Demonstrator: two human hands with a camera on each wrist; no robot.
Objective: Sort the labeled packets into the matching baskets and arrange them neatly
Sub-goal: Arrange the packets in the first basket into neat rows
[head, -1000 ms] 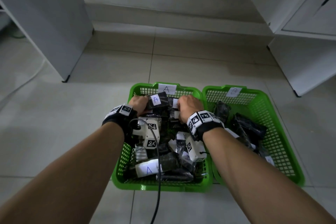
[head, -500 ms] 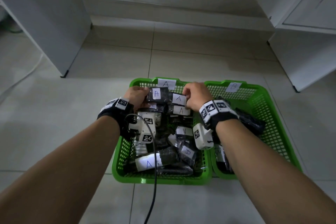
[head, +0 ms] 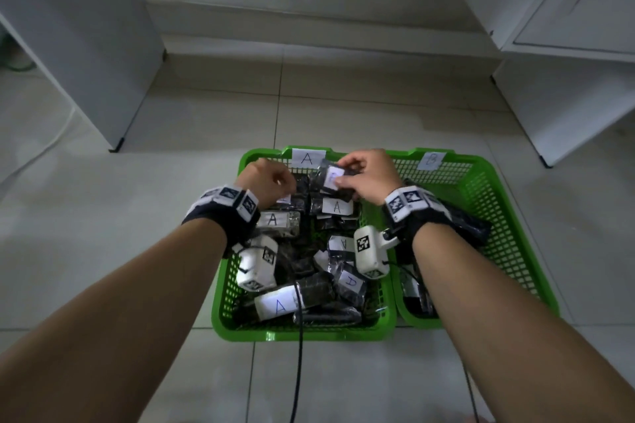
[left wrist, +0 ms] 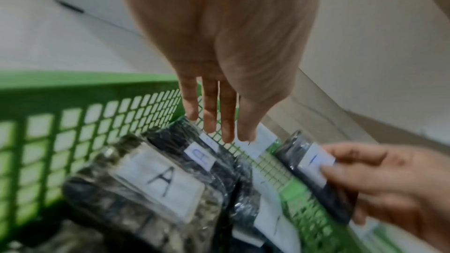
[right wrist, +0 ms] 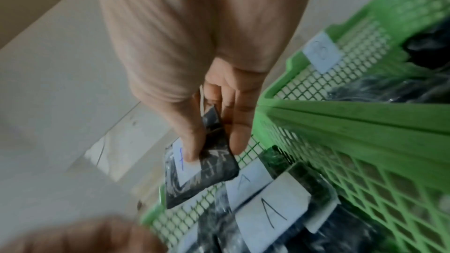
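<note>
Two green baskets stand side by side on the floor: basket A (head: 302,333) on the left and basket B (head: 481,168) on the right. Basket A is full of dark packets with white "A" labels (head: 336,207) (left wrist: 160,182). My right hand (head: 347,178) (right wrist: 214,149) pinches one dark labeled packet (head: 331,178) (right wrist: 207,176) (left wrist: 314,172) between thumb and fingers, raised at basket A's far wall. My left hand (head: 281,182) (left wrist: 219,132) hangs beside it with straight fingers over the far packets and holds nothing. Basket B holds a few dark packets, partly hidden by my right arm.
A white cabinet (head: 86,45) stands at the back left and another (head: 567,96) at the back right. A low step runs along the wall behind the baskets. A black cable (head: 299,371) trails from basket A over the tiled floor toward me.
My right hand has lifted a labeled packet off the pile at basket A's far end. My left hand has let go of the packet it held and straightened its fingers.
</note>
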